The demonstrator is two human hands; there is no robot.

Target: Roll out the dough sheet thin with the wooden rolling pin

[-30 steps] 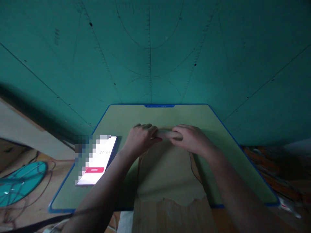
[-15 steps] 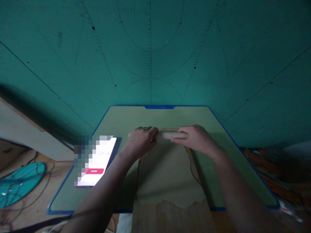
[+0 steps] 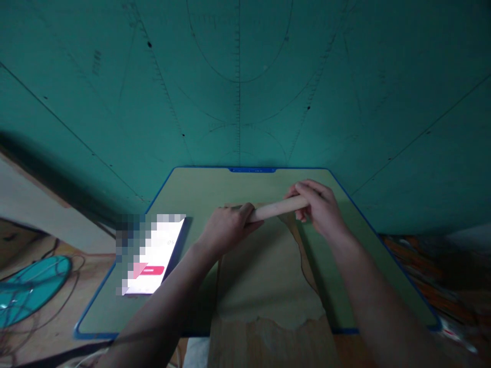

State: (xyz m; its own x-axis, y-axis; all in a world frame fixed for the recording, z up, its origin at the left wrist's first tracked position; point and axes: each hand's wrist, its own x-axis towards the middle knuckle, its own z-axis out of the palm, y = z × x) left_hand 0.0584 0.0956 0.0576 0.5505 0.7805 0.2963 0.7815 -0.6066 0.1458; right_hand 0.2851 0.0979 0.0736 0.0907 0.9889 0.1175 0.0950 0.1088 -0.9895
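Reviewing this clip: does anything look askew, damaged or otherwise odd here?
Two things, neither alarming. The tan sheet has a ragged, wavy near edge, unlike its smoother sides. The wooden board under it juts past the near edge of the table. I see no spill.

1. Dim, cool light; the source is out of view.
2. The phone screen (image 3: 159, 253) glares white, its left side covered by square pixel blocks.
3. Soft shadows cross the pale sheet (image 3: 264, 276).
4. Wide-angle stretching towards the edges; clutter (image 3: 433, 286) at right is dark and blurred.
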